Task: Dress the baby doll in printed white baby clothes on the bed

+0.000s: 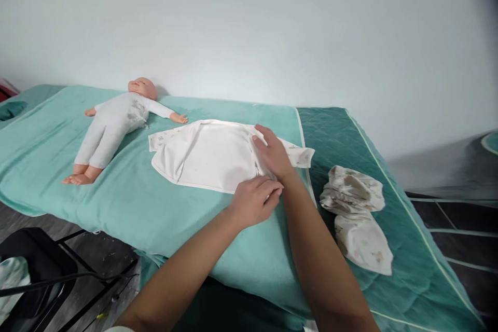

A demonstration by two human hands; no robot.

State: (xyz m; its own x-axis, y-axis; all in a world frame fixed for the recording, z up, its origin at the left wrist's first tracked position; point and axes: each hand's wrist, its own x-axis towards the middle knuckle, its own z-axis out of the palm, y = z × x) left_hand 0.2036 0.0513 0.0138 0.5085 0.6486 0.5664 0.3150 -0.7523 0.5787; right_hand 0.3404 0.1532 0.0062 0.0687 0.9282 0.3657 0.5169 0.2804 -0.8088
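Observation:
A white baby garment (206, 155) lies spread flat on a teal blanket (136, 202). My left hand (254, 199) pinches the garment's near right edge, fingers curled on the cloth. Just beyond it, my right hand (272, 153) presses flat on the same side of the garment, fingers together. A baby doll (114, 124) in a light grey suit lies on its back to the left of the garment, arms out, apart from both hands.
A crumpled patterned white cloth (358, 212) lies on the darker quilted teal cover (392, 249) at right. A white wall (272, 36) runs behind the bed. A black chair (42, 275) with a cable stands at lower left on the dark floor.

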